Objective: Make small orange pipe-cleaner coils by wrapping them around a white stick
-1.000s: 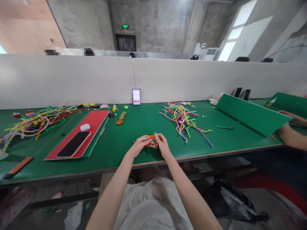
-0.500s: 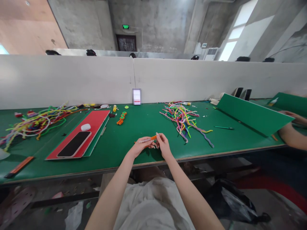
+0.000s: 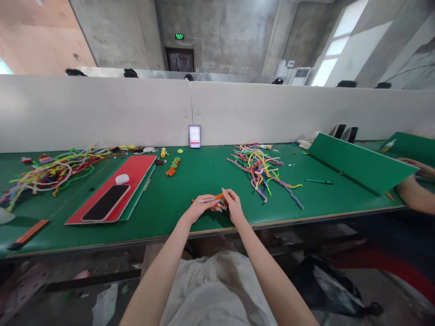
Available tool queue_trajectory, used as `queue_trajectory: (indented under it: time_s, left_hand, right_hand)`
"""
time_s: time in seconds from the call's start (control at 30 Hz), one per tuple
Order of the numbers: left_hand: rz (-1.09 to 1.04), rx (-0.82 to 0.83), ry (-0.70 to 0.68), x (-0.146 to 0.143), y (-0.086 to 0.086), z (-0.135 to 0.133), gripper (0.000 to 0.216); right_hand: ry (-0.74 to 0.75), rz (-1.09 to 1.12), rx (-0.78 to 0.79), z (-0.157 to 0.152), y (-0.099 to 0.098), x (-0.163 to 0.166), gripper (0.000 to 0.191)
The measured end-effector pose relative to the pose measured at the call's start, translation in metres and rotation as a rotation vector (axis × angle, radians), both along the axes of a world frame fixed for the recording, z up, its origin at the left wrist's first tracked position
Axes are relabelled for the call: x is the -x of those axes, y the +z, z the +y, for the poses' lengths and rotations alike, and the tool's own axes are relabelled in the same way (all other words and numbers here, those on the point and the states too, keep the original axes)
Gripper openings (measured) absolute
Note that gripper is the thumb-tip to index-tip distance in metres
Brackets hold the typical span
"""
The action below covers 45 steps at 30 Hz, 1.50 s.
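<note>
Near the table's front edge, my left hand (image 3: 201, 209) is closed around a thin pale stick, perhaps a pen (image 3: 206, 199). Around the stick's right end sits an orange fuzzy strand, like a pipe cleaner (image 3: 219, 196). My right hand (image 3: 233, 206) pinches the orange strand with thumb and fingertips, close against the left fingers. A short orange tip shows left of my left hand. Beyond my hands lies an orange and green twisted pipe cleaner figure (image 3: 174, 166). My curled fingers hide part of the strand.
Loose colourful pipe cleaners lie in one heap (image 3: 260, 165) at right and another (image 3: 50, 174) at left. A phone (image 3: 106, 203) and white case (image 3: 122, 179) rest on a red folder (image 3: 139, 165). A green board (image 3: 360, 163) stands at right, beside another person's arm (image 3: 416, 192).
Both hands stay together on the stick and orange strand, with only slight finger movement. The whole view has shifted a little; nothing else visibly moved.
</note>
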<state>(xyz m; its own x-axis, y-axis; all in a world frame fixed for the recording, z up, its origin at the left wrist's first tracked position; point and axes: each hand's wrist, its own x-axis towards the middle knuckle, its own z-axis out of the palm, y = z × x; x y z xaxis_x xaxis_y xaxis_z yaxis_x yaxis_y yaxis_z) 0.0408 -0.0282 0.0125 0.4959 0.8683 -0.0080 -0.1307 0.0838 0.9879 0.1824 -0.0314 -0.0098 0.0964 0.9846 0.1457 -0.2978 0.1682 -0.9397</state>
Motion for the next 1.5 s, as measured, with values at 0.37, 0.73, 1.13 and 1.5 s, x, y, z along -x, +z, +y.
queue_trajectory:
  time_s: [0.37, 0.73, 1.13, 1.5]
  left_hand:
    - [0.016, -0.018, -0.011, -0.0001, 0.0004, -0.0002, 0.029]
    - [-0.033, 0.037, 0.044, -0.0013, -0.0046, 0.0019, 0.030]
    - [-0.054, 0.084, 0.028, -0.0013, -0.0003, -0.0011, 0.032]
    - [-0.030, 0.047, -0.003, -0.0005, -0.0025, 0.0006, 0.029]
  right_hand:
    - [0.015, 0.000, 0.011, -0.0021, 0.0038, 0.0006, 0.032]
    - [-0.001, 0.004, 0.027, -0.0014, 0.0029, 0.0020, 0.036]
    - [-0.004, 0.032, 0.032, -0.0027, 0.0033, 0.0006, 0.041]
    - [0.015, 0.056, 0.072, -0.0015, 0.0021, -0.0005, 0.041]
